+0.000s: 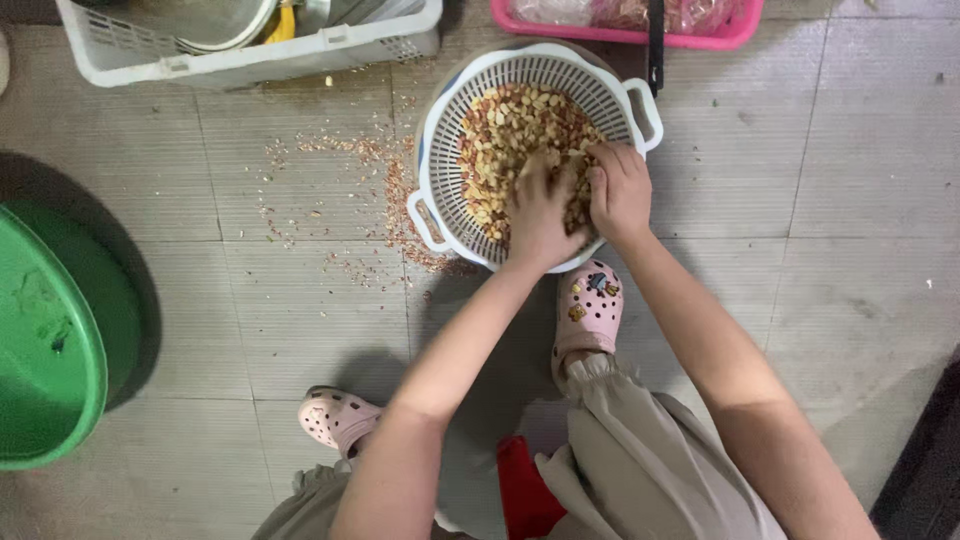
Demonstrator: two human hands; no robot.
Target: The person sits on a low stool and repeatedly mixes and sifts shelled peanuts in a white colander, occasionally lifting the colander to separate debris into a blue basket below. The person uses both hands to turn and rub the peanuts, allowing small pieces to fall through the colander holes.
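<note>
A white slotted colander (445, 130) with two handles stands on the tiled floor, filled with peeled and reddish-skinned peanuts (505, 125). Both of my hands are plunged into the near side of the nuts. My left hand (538, 215) is cupped over them with fingers curled into the pile. Beside it, my right hand (620, 190) presses into the nuts too, knuckles up. The fingertips of both hands are buried, so what they grip is hidden.
Red peanut skins (385, 185) litter the floor left of the colander. A green tub (50, 330) sits at the left edge, a white crate (250, 55) at the top left, a pink tray (700, 38) at the top right. My pink clogs (590, 310) rest below.
</note>
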